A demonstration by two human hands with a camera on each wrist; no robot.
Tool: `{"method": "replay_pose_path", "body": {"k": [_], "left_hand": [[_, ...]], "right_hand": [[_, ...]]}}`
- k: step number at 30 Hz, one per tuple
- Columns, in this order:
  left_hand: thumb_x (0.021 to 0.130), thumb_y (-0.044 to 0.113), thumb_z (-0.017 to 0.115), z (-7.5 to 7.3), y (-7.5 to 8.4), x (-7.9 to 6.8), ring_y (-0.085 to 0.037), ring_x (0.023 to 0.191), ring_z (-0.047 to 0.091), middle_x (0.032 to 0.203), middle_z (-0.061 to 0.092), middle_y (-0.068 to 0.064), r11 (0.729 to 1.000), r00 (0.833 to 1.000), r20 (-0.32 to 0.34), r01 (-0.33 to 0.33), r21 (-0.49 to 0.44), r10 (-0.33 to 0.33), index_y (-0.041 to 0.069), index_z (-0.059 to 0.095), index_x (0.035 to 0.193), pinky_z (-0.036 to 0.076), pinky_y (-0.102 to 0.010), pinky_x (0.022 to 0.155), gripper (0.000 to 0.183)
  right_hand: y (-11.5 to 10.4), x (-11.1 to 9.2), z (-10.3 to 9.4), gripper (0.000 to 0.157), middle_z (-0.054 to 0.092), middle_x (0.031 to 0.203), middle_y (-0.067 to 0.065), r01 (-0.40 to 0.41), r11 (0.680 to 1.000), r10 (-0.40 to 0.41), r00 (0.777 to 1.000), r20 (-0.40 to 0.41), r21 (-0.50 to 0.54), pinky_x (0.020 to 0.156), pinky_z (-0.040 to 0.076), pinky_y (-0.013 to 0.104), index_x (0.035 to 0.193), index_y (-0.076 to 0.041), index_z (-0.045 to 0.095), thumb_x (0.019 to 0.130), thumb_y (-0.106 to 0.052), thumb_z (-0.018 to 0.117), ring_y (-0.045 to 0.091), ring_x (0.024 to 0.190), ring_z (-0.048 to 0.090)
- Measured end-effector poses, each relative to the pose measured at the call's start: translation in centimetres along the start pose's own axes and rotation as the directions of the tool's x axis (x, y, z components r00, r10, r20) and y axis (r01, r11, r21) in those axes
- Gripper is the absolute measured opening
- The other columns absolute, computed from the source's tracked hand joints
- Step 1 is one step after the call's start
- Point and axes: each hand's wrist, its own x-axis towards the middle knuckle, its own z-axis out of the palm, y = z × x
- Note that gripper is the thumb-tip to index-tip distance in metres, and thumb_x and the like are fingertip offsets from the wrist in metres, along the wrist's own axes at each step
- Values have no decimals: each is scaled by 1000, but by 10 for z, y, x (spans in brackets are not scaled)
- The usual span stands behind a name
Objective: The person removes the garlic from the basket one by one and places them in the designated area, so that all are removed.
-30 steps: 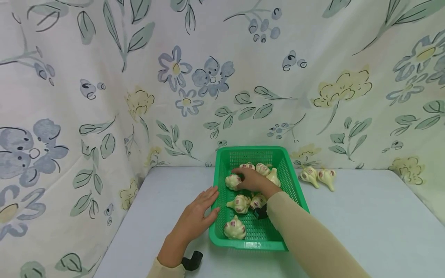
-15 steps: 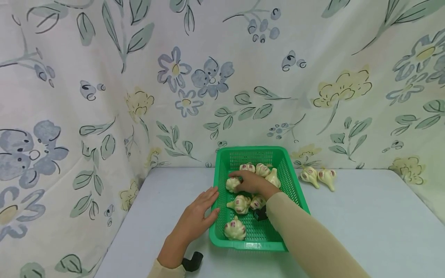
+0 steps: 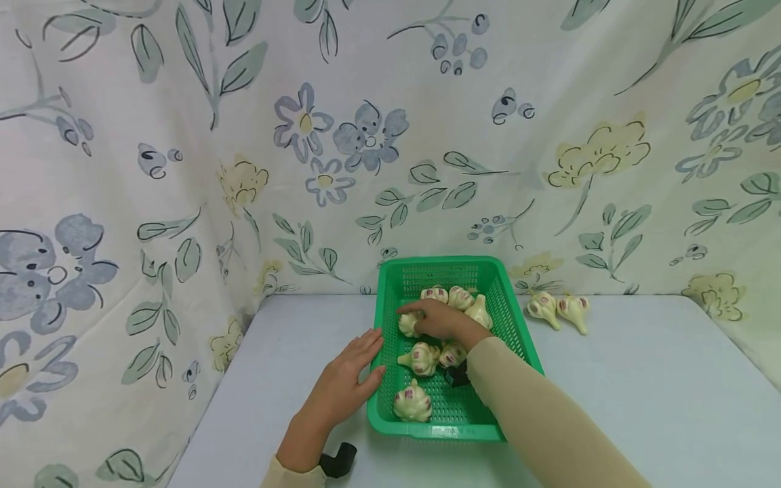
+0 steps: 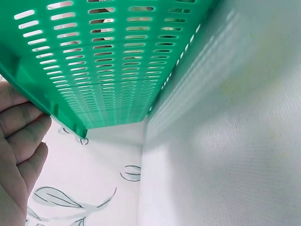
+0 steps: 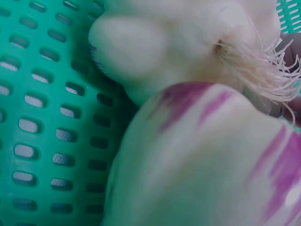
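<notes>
A green perforated basket (image 3: pixel 529 332) stands on the table with several garlic bulbs inside. My right hand (image 3: pixel 442 318) reaches in and grips one garlic bulb (image 3: pixel 409 324) near the left wall, the index finger over its top. In the right wrist view, purple-streaked garlic (image 5: pixel 202 155) fills the front, with a rooted bulb (image 5: pixel 155 47) behind it; the right fingers are mostly hidden there. My left hand (image 3: pixel 344 379) rests with straight fingers against the basket's left rim. From the left wrist view, the fingertips (image 4: pixel 40 125) touch the rim from outside.
Two garlic bulbs (image 3: pixel 558 310) lie on the white table (image 3: pixel 641 379) right of the basket. Flowered cloth (image 3: pixel 427 135) hangs behind and at the left. Inside the basket, one bulb (image 3: pixel 413 402) sits apart at the front left.
The right hand has shifted the gripped bulb slightly right and toward the person, with its index finger stretching over it. The left hand and basket have stayed put.
</notes>
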Motion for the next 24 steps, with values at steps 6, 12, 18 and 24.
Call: {"method": "replay_pose_path", "body": {"k": [6, 12, 18, 24], "left_hand": [[98, 30, 59, 0, 0, 0, -16, 143, 39, 154, 43, 1, 1000, 1000, -5, -8, 0, 8, 7, 52, 143, 35, -40, 117, 51], [98, 31, 60, 1, 0, 0, -16, 143, 39, 154, 43, 1, 1000, 1000, -13, -9, 8, 9, 6, 52, 143, 36, -39, 116, 52], [98, 30, 60, 0, 0, 0, -17, 143, 40, 154, 44, 1, 1000, 1000, -20, -9, 7, 9, 6, 52, 142, 36, -40, 116, 51], [98, 30, 60, 1, 0, 0, -15, 143, 39, 154, 43, 2, 1000, 1000, -18, -7, -4, 7, 7, 52, 143, 36, -40, 116, 51]], "right_hand": [[-2, -1, -1, 48, 52, 146, 5, 36, 999, -36, 999, -7, -10, 86, 45, 36, 139, -18, 59, 95, 0, 47, 18, 115, 53], [-3, 0, -2, 48, 54, 143, 6, 9, 1000, -9, 999, -32, 2, 80, 45, 36, 138, -16, 59, 94, 0, 47, 24, 99, 55], [-4, -1, -2, 47, 57, 138, 6, -11, 1000, 11, 998, -64, 4, 85, 50, 37, 135, -14, 59, 90, -5, 64, 23, 111, 56], [-4, 0, -2, 60, 59, 128, 5, -45, 998, 48, 994, -93, 38, 82, 53, 37, 130, -15, 59, 75, -9, 84, 20, 100, 58]]}}
